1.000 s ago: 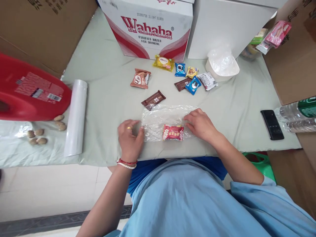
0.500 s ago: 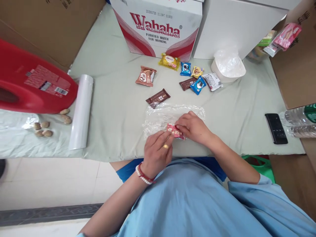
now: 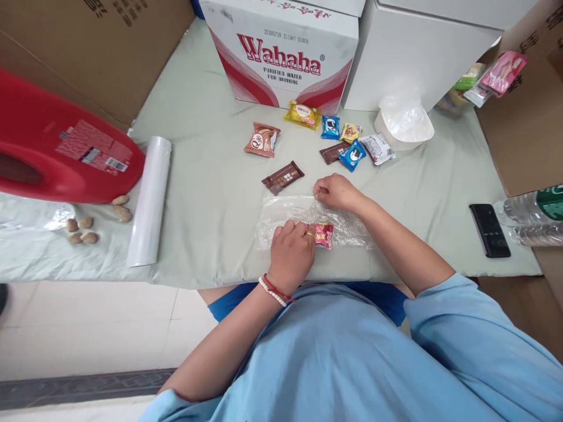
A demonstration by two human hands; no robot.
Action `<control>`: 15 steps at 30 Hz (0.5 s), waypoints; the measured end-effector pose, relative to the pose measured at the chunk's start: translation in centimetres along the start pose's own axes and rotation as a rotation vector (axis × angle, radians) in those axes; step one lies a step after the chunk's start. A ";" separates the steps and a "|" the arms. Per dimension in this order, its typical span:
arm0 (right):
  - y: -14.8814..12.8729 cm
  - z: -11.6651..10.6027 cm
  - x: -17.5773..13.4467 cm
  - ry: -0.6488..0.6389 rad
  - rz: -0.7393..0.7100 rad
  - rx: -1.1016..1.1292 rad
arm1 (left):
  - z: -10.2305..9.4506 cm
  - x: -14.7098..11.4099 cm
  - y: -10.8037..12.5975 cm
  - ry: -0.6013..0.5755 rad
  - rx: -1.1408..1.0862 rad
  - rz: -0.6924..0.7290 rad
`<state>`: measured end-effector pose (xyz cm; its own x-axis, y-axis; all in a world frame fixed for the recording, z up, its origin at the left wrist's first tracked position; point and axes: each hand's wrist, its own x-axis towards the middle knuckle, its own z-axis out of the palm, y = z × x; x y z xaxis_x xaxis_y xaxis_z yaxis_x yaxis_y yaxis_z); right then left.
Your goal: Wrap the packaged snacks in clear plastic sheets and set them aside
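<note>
A clear sheet of plastic film [image 3: 281,211] lies crinkled on the cloth in front of me. On it rests a small red snack packet [image 3: 324,236], its left end covered by my left hand [image 3: 292,252], whose bent fingers hold it down. My right hand [image 3: 338,190] is closed at the far edge of the film, thumb and fingers pinched on it. Just beyond lies a brown wrapped bar [image 3: 284,177], touching neither hand.
Several wrapped snacks [image 3: 352,155] lie farther back, before a Wahaha carton [image 3: 285,64]. A white tub [image 3: 407,132] holds clear plastic. At left are a plastic roll [image 3: 149,202], a red jug [image 3: 65,146] and several nuts [image 3: 85,223]. A black phone [image 3: 489,230] and bottles [image 3: 534,205] lie right.
My right hand has left the red packet and moved away from me to the film's far edge. My left hand has shifted slightly right, over the packet's left end.
</note>
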<state>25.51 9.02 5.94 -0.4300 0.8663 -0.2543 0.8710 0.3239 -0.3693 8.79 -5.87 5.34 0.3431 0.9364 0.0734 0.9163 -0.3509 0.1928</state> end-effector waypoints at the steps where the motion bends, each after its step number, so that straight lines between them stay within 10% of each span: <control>1: 0.0 -0.4 -0.2 -0.003 -0.024 0.032 | 0.1 0.0 0.0 -0.023 -0.007 -0.002; 8: -1.7 -2.2 -5.9 0.098 -0.257 0.094 | 0.5 -0.1 0.1 -0.026 -0.030 -0.012; 15: -3.1 4.1 -11.1 0.049 -0.390 0.182 | 2.0 -1.2 -0.6 0.138 -0.118 -0.060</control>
<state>26.58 -3.16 6.26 -0.7027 0.7111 -0.0231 0.5876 0.5617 -0.5824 8.26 -6.78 3.14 0.2493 0.9496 0.1902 0.9009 -0.2994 0.3141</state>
